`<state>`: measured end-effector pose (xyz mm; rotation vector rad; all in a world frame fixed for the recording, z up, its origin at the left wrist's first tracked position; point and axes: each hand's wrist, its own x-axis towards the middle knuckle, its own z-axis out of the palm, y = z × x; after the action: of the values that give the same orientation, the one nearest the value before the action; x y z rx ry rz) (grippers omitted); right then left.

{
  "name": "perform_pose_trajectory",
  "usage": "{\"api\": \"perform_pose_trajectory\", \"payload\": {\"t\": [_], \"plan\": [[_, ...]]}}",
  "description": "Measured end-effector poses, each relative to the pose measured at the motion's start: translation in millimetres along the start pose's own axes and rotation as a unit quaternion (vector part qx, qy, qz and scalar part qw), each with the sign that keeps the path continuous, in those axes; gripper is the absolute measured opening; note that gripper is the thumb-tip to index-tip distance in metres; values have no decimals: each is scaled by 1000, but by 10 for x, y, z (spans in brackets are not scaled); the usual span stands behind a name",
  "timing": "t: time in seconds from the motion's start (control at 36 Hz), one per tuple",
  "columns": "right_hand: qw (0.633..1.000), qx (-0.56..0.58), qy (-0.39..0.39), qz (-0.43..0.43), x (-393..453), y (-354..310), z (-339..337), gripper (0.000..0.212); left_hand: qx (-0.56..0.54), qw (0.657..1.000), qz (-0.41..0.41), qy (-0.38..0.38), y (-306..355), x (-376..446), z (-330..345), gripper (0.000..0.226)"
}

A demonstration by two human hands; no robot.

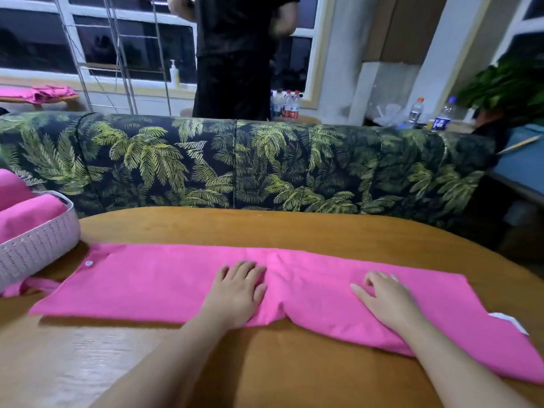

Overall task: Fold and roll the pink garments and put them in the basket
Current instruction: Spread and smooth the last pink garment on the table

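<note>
Lying flat on wooden tabletop [294,228]: folded pink garment [164,281]; left hand [238,290] and right hand [385,301] pressing it, fingers extended; basket [38,240] alongside.

Dim indoor light, glare on the table [88,348] (edges bowed, background soft).

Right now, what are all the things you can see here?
Pink garment: one, folded into a long strip, flat on the table.
Basket: one, white, far left on the table, holding pink cloth.
Table: one, brown wood.
Sofa: one, dark with green leaves, behind the table.
Bottles: several, clear, behind the sofa.
Standing person: one, in black, behind the sofa.
Plant: one, green, far right.
Hands: left hand and right hand, flat on the garment.
</note>
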<state>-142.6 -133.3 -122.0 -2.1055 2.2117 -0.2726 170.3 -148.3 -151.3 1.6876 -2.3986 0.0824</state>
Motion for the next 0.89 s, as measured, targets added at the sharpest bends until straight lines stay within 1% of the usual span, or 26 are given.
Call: {"api": "perform_pose_trajectory", "payload": {"t": [0.06, 0.11, 0.19, 0.28, 0.31, 0.33, 0.36, 0.39, 0.42, 0.44, 0.47, 0.53, 0.61, 0.67, 0.69, 0.72, 0.75, 0.78, 0.81, 0.89], "plan": [[999, -19, 10, 34, -141, 244, -49, 35, 36, 999, 17, -30, 8, -61, 17, 50], [998, -28, 11, 49, -290, 410, -78, 43, 49, 997, 44, -40, -38, -141, 32, 58], [999, -31, -2, 43, -507, 522, -107, 49, 62, 993, 100, 21, -101, -257, 90, 55], [1000, -13, -2, 27, -707, 569, -133, 46, 40, 992, 118, 18, -93, -384, 61, 54], [1000, -10, -5, 21, -767, 591, -151, 45, 37, 992, 117, -3, -73, -418, 28, 57], [1000, -8, -11, 19, -821, 625, -165, 45, 36, 992, 116, -32, -40, -443, -23, 66], [1000, -8, -16, 19, -870, 664, -187, 47, 29, 991, 116, -52, -18, -455, -51, 79], [1000, -10, -21, 20, -914, 708, -217, 48, 15, 991, 99, -83, 11, -459, -80, 90], [999, -15, -24, 23, -951, 753, -257, 49, 8, 989, 80, -120, 53, -459, -130, 93], [999, -21, -27, 29, -986, 800, -305, 49, -3, 987, 68, -144, 123, -433, -186, 89], [998, -30, -32, 36, -1014, 847, -352, 49, -23, 986, 65, -150, 209, -386, -234, 81], [997, -48, -39, 50, -1070, 951, -447, 50, -61, 985, 79, -140, 442, -267, -304, 72], [993, -81, -46, 70, -1135, 1139, -566, 44, -75, 983, 78, -146, 848, -93, -358, 71], [989, -96, -61, 91, -1175, 1287, -629, 42, -64, 985, 82, -138, 1113, 9, -350, 80], [987, -102, -71, 103, -1194, 1359, -656, 45, -53, 984, 89, -142, 1224, 52, -337, 81], [985, -107, -76, 115, -1214, 1428, -680, 49, -39, 984, 95, -148, 1324, 98, -319, 72], [982, -113, -80, 125, -1235, 1488, -703, 55, -26, 983, 94, -156, 1413, 143, -302, 57], [981, -116, -82, 133, -1256, 1540, -724, 57, -16, 983, 93, -159, 1500, 187, -288, 44], [980, -115, -83, 139, -1278, 1583, -746, 57, -7, 983, 89, -160, 1574, 226, -280, 36], [982, -63, -72, 161, -1315, 1676, -778, 40, 11, 979, 89, -181, 1703, 290, -307, 27]]}}
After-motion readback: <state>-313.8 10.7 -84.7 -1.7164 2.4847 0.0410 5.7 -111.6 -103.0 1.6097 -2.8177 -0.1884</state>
